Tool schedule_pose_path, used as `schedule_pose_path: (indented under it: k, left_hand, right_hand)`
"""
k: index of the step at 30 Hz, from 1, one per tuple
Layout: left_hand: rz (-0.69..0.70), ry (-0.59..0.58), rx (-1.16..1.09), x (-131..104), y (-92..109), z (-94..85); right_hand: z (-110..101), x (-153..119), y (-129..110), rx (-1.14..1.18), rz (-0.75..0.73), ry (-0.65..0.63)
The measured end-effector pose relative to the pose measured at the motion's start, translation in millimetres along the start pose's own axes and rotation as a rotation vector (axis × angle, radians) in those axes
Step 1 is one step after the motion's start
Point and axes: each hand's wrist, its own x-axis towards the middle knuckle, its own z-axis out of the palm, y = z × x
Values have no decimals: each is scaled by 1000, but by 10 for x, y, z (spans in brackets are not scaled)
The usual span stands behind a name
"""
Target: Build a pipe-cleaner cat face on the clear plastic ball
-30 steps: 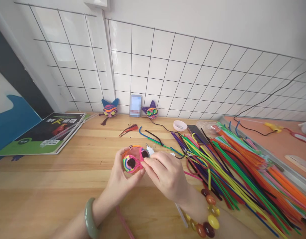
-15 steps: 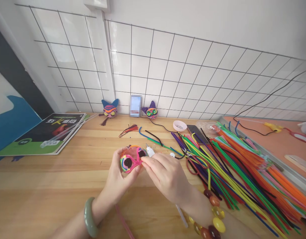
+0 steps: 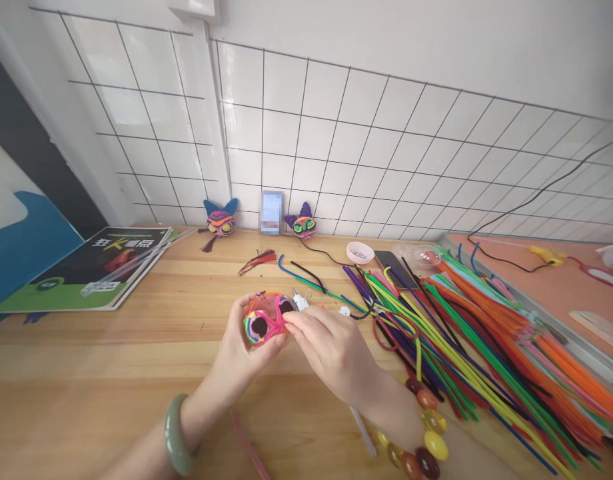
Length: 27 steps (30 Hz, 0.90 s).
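Observation:
A round, colourful craft piece [image 3: 269, 319] with two black eye spots and pink strips is held above the wooden table. My left hand [image 3: 241, 347] wraps round its left side and lower edge, thumb underneath. My right hand [image 3: 331, 347] is closed in a pinch at the pink strip on the piece's right side; the fingertips touch it, and what lies between them is too small to make out. Just behind the right fingers is the white tip of a glue gun [image 3: 300, 300], mostly covered by that hand.
Many coloured pipe cleaners [image 3: 466, 340] spread over the right side, with red-handled scissors [image 3: 386, 335] among them. Behind stand two finished cat faces [image 3: 220, 220], a phone [image 3: 271, 213] and a pink bowl [image 3: 360, 253]. A magazine [image 3: 86, 270] lies left.
The craft piece and both hands have shifted very slightly. The pinch at the pink strip is unchanged.

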Motion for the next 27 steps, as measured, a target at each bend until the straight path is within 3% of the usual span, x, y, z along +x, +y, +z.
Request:
schedule_pose_path:
  k: [27]
  left_hand:
    - [-14, 5, -65, 12, -2, 4]
  right_hand:
    - [-13, 6, -4, 20, 12, -64]
